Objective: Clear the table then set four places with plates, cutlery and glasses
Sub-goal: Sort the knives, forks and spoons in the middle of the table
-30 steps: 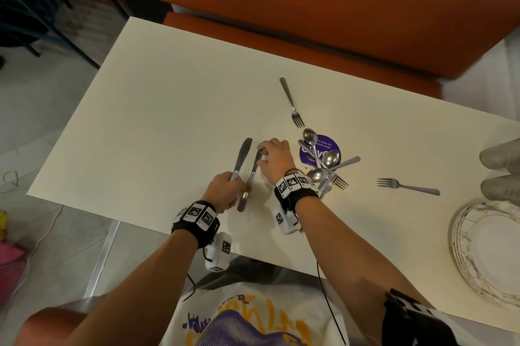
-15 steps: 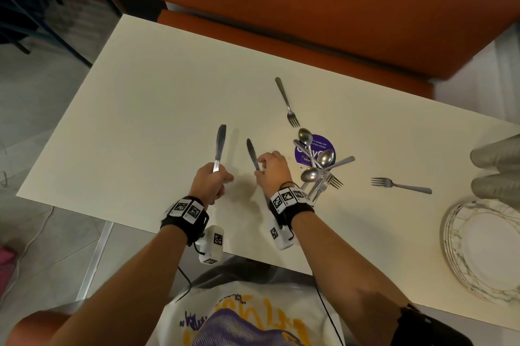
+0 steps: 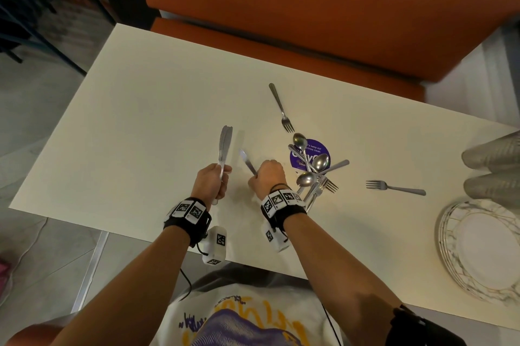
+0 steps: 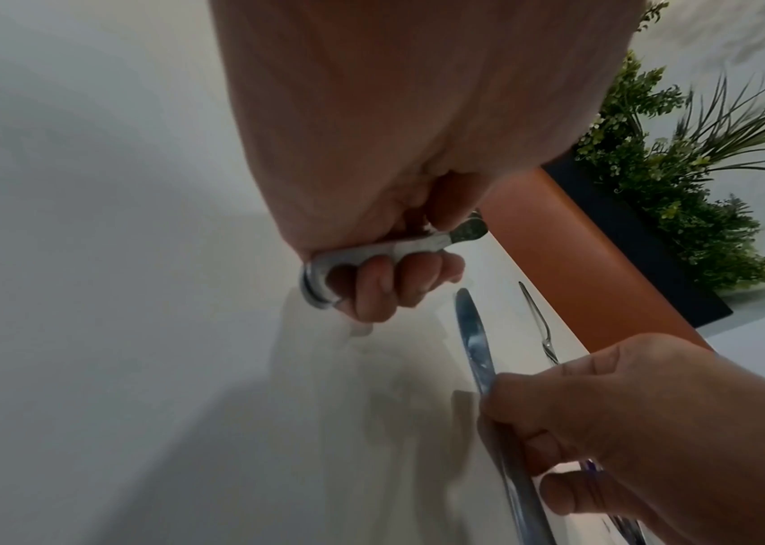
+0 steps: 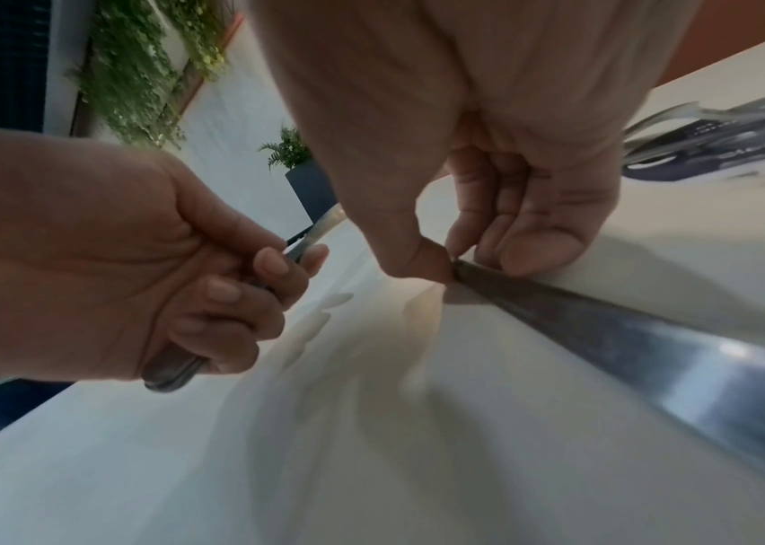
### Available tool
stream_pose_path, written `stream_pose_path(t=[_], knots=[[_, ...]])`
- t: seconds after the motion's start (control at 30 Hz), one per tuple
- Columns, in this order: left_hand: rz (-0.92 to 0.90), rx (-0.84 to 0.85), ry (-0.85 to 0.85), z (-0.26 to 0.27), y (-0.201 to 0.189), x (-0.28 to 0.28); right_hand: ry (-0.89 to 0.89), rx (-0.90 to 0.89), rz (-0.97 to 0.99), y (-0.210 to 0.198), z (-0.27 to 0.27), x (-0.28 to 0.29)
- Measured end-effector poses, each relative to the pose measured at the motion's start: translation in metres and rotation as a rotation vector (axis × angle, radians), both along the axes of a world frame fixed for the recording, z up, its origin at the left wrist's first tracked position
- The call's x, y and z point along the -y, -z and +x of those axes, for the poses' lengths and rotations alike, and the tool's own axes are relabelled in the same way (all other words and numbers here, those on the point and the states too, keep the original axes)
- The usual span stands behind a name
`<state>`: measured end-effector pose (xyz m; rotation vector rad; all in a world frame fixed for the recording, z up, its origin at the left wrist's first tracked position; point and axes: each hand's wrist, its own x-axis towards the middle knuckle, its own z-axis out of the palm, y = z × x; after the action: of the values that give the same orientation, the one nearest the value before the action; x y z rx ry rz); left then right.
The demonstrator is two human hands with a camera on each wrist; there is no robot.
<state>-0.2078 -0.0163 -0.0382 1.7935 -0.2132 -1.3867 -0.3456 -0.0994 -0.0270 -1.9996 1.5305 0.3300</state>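
My left hand [image 3: 218, 179] grips a small stack of table knives [image 3: 223, 145] by the handles, blades pointing away; their layered handle ends [image 4: 320, 284] show in the left wrist view. Just to the right, my right hand [image 3: 259, 174] pinches one more knife [image 3: 247, 161] between thumb and fingertips [image 5: 455, 269], its blade angled away to the left and low over the cream table [image 3: 140, 120]. A heap of spoons and forks [image 3: 312, 168] lies on a purple sticker beside my right wrist. Single forks lie farther back [image 3: 281, 107] and to the right [image 3: 395, 188].
A stack of marbled plates [image 3: 450, 247] sits at the table's right front edge, with upturned glasses [image 3: 495, 165] behind it. An orange bench [image 3: 309, 7] runs along the far side. The table's front edge is close under my wrists.
A second ago both hands were on two knives lying near the front edge. The left has lifted its knives and moved left; the right has picked up the other knife.
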Motion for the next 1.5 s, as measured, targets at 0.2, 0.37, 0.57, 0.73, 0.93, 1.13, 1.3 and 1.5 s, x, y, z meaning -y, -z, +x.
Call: stream_pose_path(t=[0.2, 0.37, 0.57, 0.73, 0.93, 1.13, 1.3, 1.5], knots=[[-0.016, 0.049, 0.022, 0.000, 0.005, 0.008, 0.259, 0.316, 0.007, 0.000, -0.006, 0.010], [-0.079, -0.051, 0.102, -0.014, -0.004, 0.017, 0.575, 0.696, 0.151, -0.020, -0.007, 0.022], [-0.149, -0.144, 0.210, -0.042, -0.019, 0.032, 0.544, 0.708, 0.173, -0.026, -0.016, 0.035], [-0.088, -0.228, 0.163, -0.050, -0.018, 0.040, 0.483, 0.603, -0.060, -0.036, -0.038, 0.051], [-0.082, -0.274, 0.243, -0.061, -0.031, 0.045, 0.506, 0.681, -0.069, -0.058, -0.057, 0.076], [-0.087, -0.360, 0.300, -0.074, -0.039, 0.050, 0.508, 0.693, -0.015, -0.059, -0.070, 0.075], [-0.069, -0.341, 0.344, -0.082, -0.037, 0.057, 0.464, 0.715, 0.039, -0.057, -0.087, 0.081], [-0.097, -0.193, 0.490, -0.096, -0.045, 0.092, 0.531, 0.723, 0.116, -0.073, -0.118, 0.113]])
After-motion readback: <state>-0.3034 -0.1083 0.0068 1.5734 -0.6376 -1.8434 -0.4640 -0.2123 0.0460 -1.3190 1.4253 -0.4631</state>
